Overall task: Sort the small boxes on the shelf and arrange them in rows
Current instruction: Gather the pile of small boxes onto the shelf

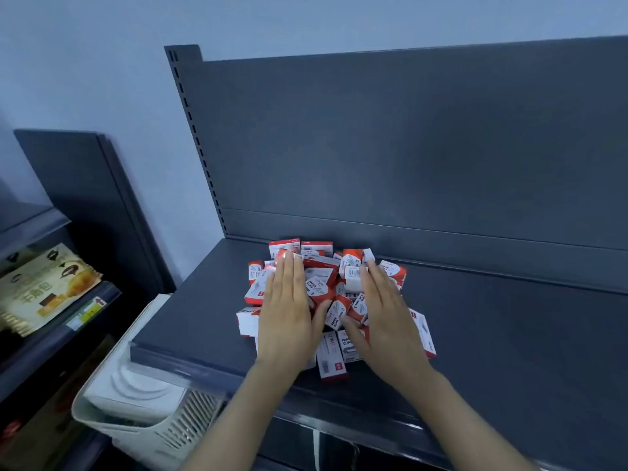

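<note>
Right now a jumbled pile of small red-and-white boxes [331,290] sits on the dark shelf [509,334], close to its back panel [407,147]. Left hand [289,311] lies flat on the pile's left side, fingers straight, gripping nothing. Right hand [384,317] rests flat on the right side, fingers straight too. A white basket [142,413] stands below left.

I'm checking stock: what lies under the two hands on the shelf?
The left hand and right hand rest flat on a jumbled heap of red-and-white paper clip boxes on the dark shelf. Boxes beneath the palms are covered, so their count is hidden.
</note>
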